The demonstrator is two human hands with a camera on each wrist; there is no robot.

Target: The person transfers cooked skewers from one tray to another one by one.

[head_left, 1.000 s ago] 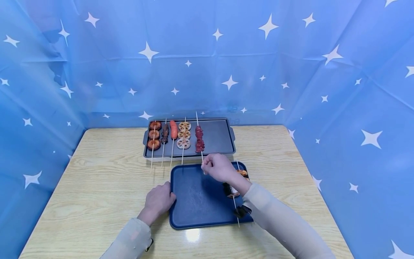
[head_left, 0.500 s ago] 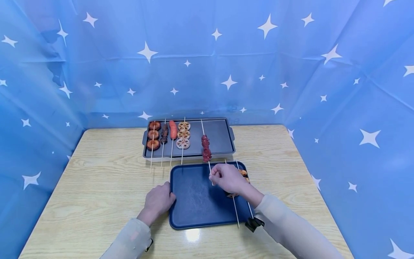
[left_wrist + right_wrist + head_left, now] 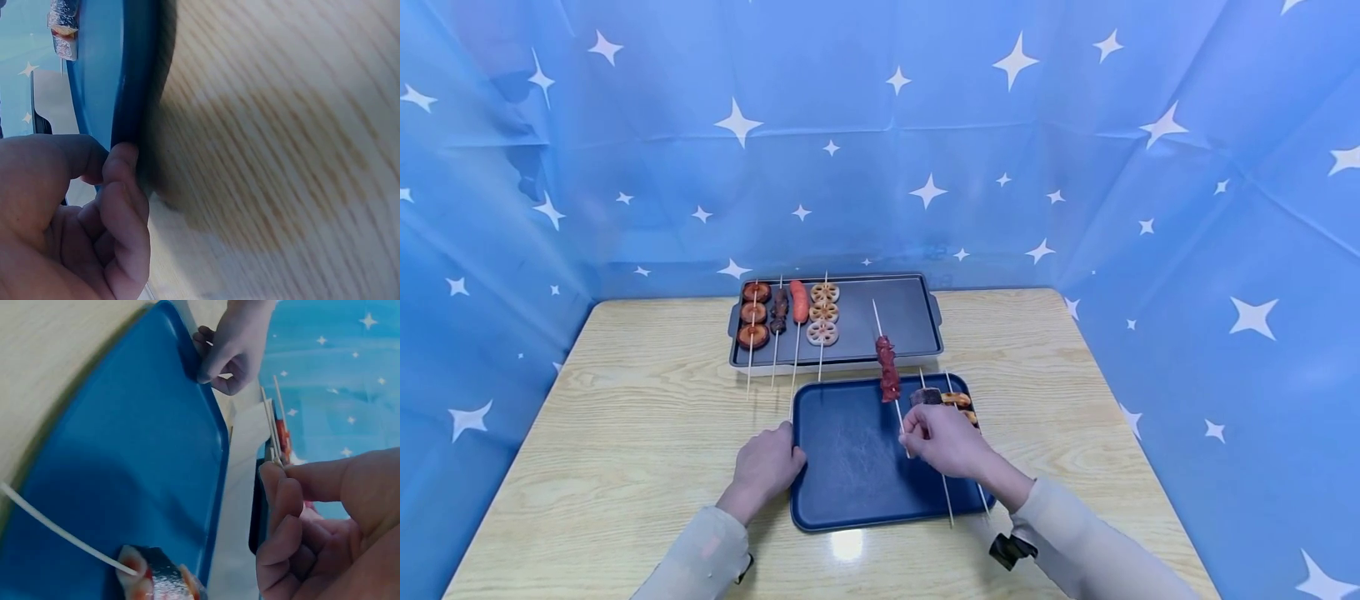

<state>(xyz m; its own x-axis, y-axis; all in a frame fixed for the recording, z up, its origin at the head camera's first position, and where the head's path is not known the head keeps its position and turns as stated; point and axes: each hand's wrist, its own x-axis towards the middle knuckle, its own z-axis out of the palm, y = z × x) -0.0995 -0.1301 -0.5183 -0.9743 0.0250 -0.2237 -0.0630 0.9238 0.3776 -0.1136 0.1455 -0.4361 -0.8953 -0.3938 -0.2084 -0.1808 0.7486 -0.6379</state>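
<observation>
While the thumb and fingertips of the right hand (image 3: 946, 437) pinch the lower end of a stick threaded with dark red meat, the left hand (image 3: 767, 462) grips the left rim of a blue tray (image 3: 850, 467), its fingers curled in and its thumb at the edge. Held at a slant, the red meat skewer (image 3: 887, 369) has its bare tip over the grill plate and its meat by the tray's far rim; whether it touches either is hard to tell. Just beside the right hand, toward the tray's right side, lie a skewer of dark-skinned pieces (image 3: 925, 397), partly hidden by that hand, and a skewer of orange-brown pieces (image 3: 957, 400). Beyond the tray sits the dark grill plate (image 3: 887, 308), bearing on its left part a row of four skewers: three round mushroom caps (image 3: 754, 313), dark brown meat (image 3: 778, 310), a red sausage (image 3: 799, 302) and three lotus root slices (image 3: 823, 312), their sticks projecting past the near edge. Both tray and plate rest on a pale wood-grain desk (image 3: 647, 400), with a blue curtain (image 3: 880, 192) patterned in white stars around it.
</observation>
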